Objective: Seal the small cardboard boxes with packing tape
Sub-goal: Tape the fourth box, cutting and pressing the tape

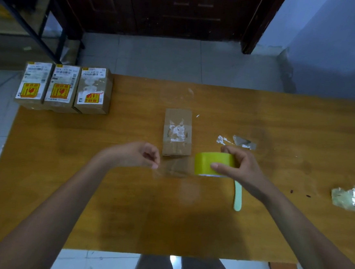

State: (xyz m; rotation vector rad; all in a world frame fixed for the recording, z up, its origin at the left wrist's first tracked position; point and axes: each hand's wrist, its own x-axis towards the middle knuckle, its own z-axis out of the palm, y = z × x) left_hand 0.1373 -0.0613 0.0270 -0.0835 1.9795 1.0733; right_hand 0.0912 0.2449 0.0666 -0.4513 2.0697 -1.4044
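At table centre: tape strip drawn ahead of sealing.
Right hand [237, 163] grips yellow tape roll [213, 163]; left hand [143, 155] pinches clear strip [174, 169] taut, six o'clock of unsealed box [177, 132], likely for laying across flaps.

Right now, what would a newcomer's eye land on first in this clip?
The bright yellow tape roll gripped in the right hand near the table's middle stands out, with a clear strip of tape stretched across to the pinching left hand. Just beyond it sits a lone small cardboard box with torn label residue. Three labelled boxes line the table's far left corner.
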